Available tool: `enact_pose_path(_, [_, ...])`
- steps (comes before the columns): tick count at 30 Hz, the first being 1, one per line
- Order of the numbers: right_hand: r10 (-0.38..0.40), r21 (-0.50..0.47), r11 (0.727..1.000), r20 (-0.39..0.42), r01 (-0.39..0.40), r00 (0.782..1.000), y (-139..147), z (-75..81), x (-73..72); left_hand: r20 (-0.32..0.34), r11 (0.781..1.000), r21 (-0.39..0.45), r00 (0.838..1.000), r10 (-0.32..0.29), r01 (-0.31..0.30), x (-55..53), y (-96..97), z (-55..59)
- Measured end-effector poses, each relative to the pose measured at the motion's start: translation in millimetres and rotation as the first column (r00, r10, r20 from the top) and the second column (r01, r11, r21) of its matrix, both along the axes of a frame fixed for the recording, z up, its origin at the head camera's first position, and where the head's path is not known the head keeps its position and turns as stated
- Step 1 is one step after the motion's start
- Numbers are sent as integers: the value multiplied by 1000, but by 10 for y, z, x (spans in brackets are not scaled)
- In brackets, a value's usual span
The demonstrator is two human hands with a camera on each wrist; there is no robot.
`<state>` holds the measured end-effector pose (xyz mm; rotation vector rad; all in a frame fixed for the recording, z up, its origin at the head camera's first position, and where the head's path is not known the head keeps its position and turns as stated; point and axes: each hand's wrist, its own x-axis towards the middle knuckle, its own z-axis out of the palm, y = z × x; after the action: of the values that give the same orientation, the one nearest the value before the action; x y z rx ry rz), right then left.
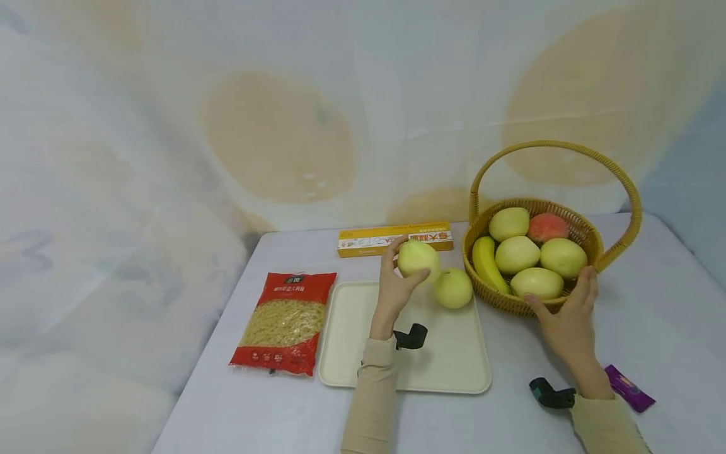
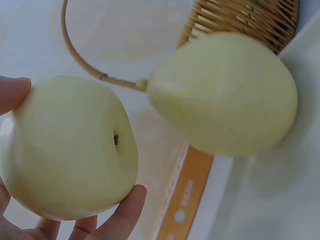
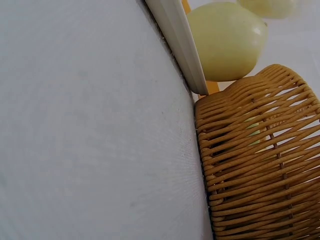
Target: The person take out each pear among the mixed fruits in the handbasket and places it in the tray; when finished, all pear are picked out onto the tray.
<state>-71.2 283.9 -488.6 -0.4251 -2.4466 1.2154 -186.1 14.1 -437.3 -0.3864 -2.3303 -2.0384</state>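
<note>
While the left hand [image 1: 394, 291] holds a pear [image 1: 418, 260] near the tray [image 1: 442, 366], the right hand [image 1: 573, 328] touches the basket [image 1: 507, 305]

As I follow the work remotely through the head and wrist cameras, I take the tray, lying on a pale counter [image 1: 255, 416], as reference. Left grip: grasping. I see thumb and fingers curled round the pale green pear, raised at the tray's far edge; the left wrist view shows its dimpled end and dark centre. A second pear [image 1: 452, 288] sits at the tray's far right corner, near the held one. Right grip: I see thumb and fingers spread along the near rim of the basket, right of the tray; whether they are closed on the rim I cannot tell, and the right wrist view shows me only the woven wall, not the hand. Within the basket, under its tall arched handle [image 1: 544, 144], I count four pale pears, a banana [image 1: 488, 261] and a red fruit [image 1: 547, 227]. Just beside the tray's left side lies a red pasta bag [image 1: 283, 321]; beyond its far edge, a yellow and white box [image 1: 363, 244]. Well to the tray's right, by the right wrist, is a purple packet [image 1: 629, 389]. Both arms wear beige sleeves [image 1: 371, 403].
</note>
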Motion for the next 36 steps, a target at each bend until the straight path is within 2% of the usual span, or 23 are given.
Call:
enact_pose_path(7, [-5, -10, 1000, 34, 6, 999, 9, -5, -1, 106, 999, 15, 993, 42, -43, -40, -107, -181])
enact_pose_path(10, [-10, -12, 1000, 45, 10, 999, 21, -20, 5, 119, 998, -8, 991, 59, -58, -43, -103, -253])
enact_pose_path(14, [-20, -11, 1000, 47, 21, 999, 37, -29, 5, 92, 990, -97, 990, 111, -102, -47, -72, -341])
enact_pose_path(18, [-25, -17, 1000, 42, 25, 999, 37, -16, -1, 48, 955, -267, 988, 144, -126, -20, -42, -392])
enact_pose_path(20, [-20, -20, 1000, 45, 21, 999, 30, -8, -9, 25, 937, -327, 990, 139, -123, -3, -40, -392])
enact_pose_path(22, [-19, -23, 1000, 49, 20, 999, 31, -3, -9, 6, 932, -346, 993, 115, -106, 13, -31, -375])
enact_pose_path(28, [-32, -28, 999, 41, 33, 999, 71, -14, 20, 19, 957, -291, 999, 28, -21, 34, 20, -309])
enact_pose_path(31, [-25, -27, 999, 16, 26, 1000, 68, -19, 5, -9, 964, -265, 1000, 27, -28, 43, 31, -228])
enact_pose_path(36, [-18, -19, 1000, 9, 18, 1000, 28, -19, -21, -105, 981, -184, 994, 37, -56, 37, 90, -39])
